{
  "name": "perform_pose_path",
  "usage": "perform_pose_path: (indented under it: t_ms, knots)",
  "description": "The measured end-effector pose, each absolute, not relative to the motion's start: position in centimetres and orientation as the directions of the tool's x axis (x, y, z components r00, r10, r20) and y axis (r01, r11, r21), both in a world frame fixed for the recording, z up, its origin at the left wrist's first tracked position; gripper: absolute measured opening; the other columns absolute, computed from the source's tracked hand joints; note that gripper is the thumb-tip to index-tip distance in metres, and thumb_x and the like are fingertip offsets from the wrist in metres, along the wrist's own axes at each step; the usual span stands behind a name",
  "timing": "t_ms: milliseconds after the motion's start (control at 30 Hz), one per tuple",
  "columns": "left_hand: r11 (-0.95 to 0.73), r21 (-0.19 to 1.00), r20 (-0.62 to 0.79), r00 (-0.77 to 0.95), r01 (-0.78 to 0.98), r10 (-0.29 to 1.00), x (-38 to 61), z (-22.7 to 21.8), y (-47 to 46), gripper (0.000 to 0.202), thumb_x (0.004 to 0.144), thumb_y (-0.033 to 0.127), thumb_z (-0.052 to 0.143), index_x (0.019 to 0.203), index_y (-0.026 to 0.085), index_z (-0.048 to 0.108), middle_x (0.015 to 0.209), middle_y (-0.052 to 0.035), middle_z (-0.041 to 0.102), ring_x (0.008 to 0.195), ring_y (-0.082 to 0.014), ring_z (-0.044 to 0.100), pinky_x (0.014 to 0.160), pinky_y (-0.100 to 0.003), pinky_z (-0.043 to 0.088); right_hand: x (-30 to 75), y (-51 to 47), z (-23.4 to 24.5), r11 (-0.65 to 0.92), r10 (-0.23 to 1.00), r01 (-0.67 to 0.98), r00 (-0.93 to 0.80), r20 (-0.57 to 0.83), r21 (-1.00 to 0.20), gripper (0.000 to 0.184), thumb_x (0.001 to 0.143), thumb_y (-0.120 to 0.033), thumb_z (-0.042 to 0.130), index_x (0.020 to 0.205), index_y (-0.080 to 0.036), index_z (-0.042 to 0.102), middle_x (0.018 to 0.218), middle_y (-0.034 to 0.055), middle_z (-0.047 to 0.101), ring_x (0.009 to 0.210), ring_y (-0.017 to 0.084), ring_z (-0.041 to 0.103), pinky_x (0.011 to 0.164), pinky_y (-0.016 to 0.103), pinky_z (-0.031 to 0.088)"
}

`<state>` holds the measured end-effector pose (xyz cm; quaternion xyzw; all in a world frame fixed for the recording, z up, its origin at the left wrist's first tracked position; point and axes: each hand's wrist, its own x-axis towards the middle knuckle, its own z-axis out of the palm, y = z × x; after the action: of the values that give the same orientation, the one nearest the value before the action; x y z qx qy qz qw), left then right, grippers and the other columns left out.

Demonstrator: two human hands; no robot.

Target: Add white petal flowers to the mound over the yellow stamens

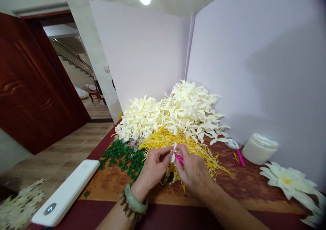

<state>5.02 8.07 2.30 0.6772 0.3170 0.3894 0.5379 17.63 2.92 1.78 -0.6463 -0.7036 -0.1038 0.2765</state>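
Note:
My left hand point(154, 166) is closed, its thumb and fingers pinching a small white artificial flower piece point(173, 157) above the middle of the table. A green bangle and a beaded bracelet circle the left wrist. My right hand point(194, 171) meets it there, its fingers closed around a thin pink stick point(179, 158) whose tip reaches the white piece. Fingers partly cover both things. Beneath and behind the hands spreads a heap of yellow stamen strands point(163, 139). Green plastic pieces point(121, 157) lie to the left, with a large pile of cream-white petal pieces point(188, 111) behind.
To the right stand a white jar point(259, 149) and a dish of white paste point(232, 143) with a pink-handled tool point(240, 157). An assembled white flower point(286, 179) lies nearer. A white device point(67, 194) sits at left. White panels point(145, 53) rise behind.

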Motion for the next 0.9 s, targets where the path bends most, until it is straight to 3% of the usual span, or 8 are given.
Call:
perform_pose_path:
  t_ms: [133,233,367,467,567,700,900]
  knots:
    - [-0.245,0.970,0.201,0.521,0.015,0.830,5.1,2.1,7.8,0.028,0.073,0.021,0.054,0.098,0.017,0.067,0.092,-0.0061,0.069,0.087,-0.0205,0.061,0.084,-0.031,0.043,17.5,2.9,1.4,0.168,0.847,0.968,-0.046,0.530,-0.185,0.019,0.077,-0.016,0.039,0.095,-0.017,0.045,0.057,0.0018,0.061,0.050,0.017,0.058,0.047,0.025,0.025]
    - [-0.264,0.963,0.199,0.518,0.054,0.832,5.1,1.8,7.7,0.027,0.072,0.022,0.054,0.094,0.017,0.068,0.087,-0.0066,0.070,0.081,-0.0199,0.061,0.080,-0.031,0.045,17.5,2.8,1.4,0.196,0.854,0.951,-0.046,0.518,-0.239,0.029,0.072,-0.014,0.042,0.102,-0.016,0.044,0.062,0.0025,0.062,0.054,0.018,0.057,0.050,0.026,0.028]
    - [-0.137,0.990,0.133,0.509,-0.029,0.851,5.3,1.9,7.8,0.026,0.070,0.023,0.058,0.091,0.014,0.069,0.089,-0.0082,0.069,0.084,-0.0201,0.060,0.084,-0.034,0.043,17.8,2.6,2.1,0.229,0.888,0.847,0.020,0.459,-0.479,0.048,0.071,-0.014,0.044,0.118,-0.014,0.033,0.058,-0.0023,0.055,0.050,0.016,0.051,0.049,0.025,0.030]
    - [0.019,0.991,0.052,0.512,-0.133,0.858,5.5,2.4,7.8,0.026,0.065,0.026,0.063,0.087,0.013,0.069,0.081,-0.0082,0.070,0.077,-0.0186,0.061,0.078,-0.033,0.045,18.2,2.6,2.7,0.294,0.906,0.655,0.042,0.422,-0.696,0.043,0.078,-0.014,0.037,0.121,-0.015,0.030,0.058,-0.0042,0.052,0.053,0.014,0.050,0.052,0.024,0.034]
    - [0.139,0.966,-0.022,0.468,-0.217,0.883,5.4,2.5,8.1,0.025,0.063,0.023,0.066,0.085,0.012,0.069,0.074,-0.0058,0.069,0.068,-0.0135,0.060,0.070,-0.026,0.047,18.7,2.7,3.1,0.297,0.906,0.521,0.112,0.408,-0.800,0.034,0.087,-0.021,0.027,0.120,-0.018,0.035,0.060,-0.0037,0.053,0.055,0.013,0.049,0.054,0.024,0.036]
    - [0.247,0.893,-0.099,0.371,-0.377,0.923,4.6,2.3,9.0,0.019,0.062,0.013,0.066,0.081,0.013,0.068,0.079,-0.0042,0.068,0.068,-0.0097,0.060,0.069,-0.020,0.047,19.4,2.7,3.5,0.286,0.876,0.465,0.227,0.426,-0.837,0.033,0.090,-0.032,0.026,0.117,-0.020,0.040,0.060,-0.0039,0.052,0.050,0.012,0.045,0.048,0.023,0.033]
    - [0.290,0.850,-0.060,0.466,-0.440,0.883,3.8,2.5,9.4,0.020,0.068,0.012,0.059,0.086,0.012,0.066,0.094,-0.0077,0.066,0.081,-0.0125,0.060,0.079,-0.023,0.046,19.5,2.3,3.9,0.352,0.843,0.513,0.191,0.503,-0.783,0.027,0.090,-0.033,0.029,0.107,-0.020,0.046,0.059,-0.0044,0.050,0.048,0.010,0.044,0.049,0.022,0.033]
